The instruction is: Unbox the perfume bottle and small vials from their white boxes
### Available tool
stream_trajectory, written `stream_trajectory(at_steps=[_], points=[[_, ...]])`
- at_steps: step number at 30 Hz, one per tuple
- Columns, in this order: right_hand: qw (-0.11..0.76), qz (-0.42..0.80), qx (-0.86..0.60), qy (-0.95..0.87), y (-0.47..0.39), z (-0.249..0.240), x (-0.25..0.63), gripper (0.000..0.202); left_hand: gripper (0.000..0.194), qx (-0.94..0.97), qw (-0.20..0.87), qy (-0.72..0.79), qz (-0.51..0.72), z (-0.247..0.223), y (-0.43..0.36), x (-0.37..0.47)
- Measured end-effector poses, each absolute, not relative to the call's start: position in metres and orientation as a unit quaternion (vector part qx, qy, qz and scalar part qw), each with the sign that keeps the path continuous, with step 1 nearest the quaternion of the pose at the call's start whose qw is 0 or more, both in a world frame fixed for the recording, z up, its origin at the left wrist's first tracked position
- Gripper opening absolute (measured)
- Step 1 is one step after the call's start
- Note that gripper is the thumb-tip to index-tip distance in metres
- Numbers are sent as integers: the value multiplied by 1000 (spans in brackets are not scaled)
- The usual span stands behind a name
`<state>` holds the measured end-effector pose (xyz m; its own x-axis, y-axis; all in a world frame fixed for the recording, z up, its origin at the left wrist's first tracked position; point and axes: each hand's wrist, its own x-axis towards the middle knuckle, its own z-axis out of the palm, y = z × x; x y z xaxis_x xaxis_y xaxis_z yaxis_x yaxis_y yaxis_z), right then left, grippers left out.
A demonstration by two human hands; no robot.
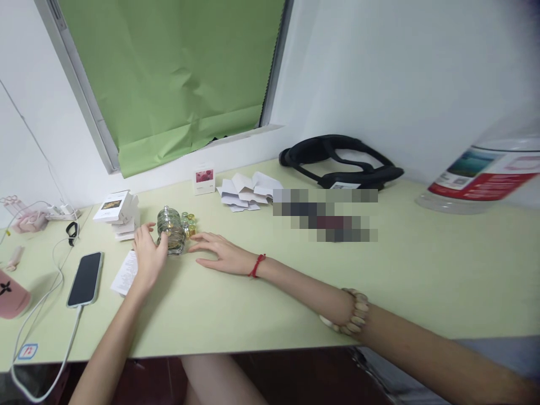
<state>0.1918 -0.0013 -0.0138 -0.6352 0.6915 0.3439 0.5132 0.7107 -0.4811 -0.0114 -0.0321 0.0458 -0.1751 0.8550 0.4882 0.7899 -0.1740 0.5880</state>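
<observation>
A round ribbed glass jar with a knobbed top [171, 232] stands on the pale green table. My left hand [149, 253] is at its left side, fingers curved and apart, with the thumb over the jar's left edge; whether it presses on the glass I cannot tell. My right hand [225, 256] reaches in from the right, palm down and fingers spread, the fingertips close to the jar's right side. Just behind those fingertips are several small green and yellow glass pieces [192, 224]. A printed paper sheet [125, 274] lies under my left wrist, partly covered.
White boxes [113, 208] are stacked left of the jar. Behind are a small box with a pink picture [205, 180], folded white papers [247, 191] and a black headset [337, 160]. A large bottle [485, 169] stands right; a phone [85, 279] with its cable lies left.
</observation>
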Motion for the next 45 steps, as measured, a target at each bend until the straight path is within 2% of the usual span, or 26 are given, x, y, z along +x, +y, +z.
stream_trajectory(at_steps=[8, 12, 16, 21, 28, 33, 39, 45], points=[[266, 183, -335, -885, -2, -14, 192, 31, 45, 616, 54, 693, 372, 48, -32, -15], [265, 171, -341, -885, -2, -14, 192, 31, 53, 629, 0, 700, 338, 46, -33, -15], [252, 173, -343, -888, -2, -12, 191, 30, 50, 630, 0, 696, 343, 48, -35, -15], [255, 172, -342, -888, -2, -13, 191, 31, 41, 624, 28, 661, 416, 50, -34, -14], [249, 178, -345, -888, -1, -15, 191, 35, 29, 548, 224, 600, 538, 40, -24, -13], [238, 183, -352, -886, -1, -14, 191, 35, 25, 543, 217, 579, 568, 39, -22, -14], [236, 178, -349, -890, -3, -12, 190, 34, 25, 542, 223, 596, 549, 41, -24, -13], [300, 153, -362, -869, -1, -14, 191, 27, 29, 578, 158, 637, 485, 39, -21, -18]])
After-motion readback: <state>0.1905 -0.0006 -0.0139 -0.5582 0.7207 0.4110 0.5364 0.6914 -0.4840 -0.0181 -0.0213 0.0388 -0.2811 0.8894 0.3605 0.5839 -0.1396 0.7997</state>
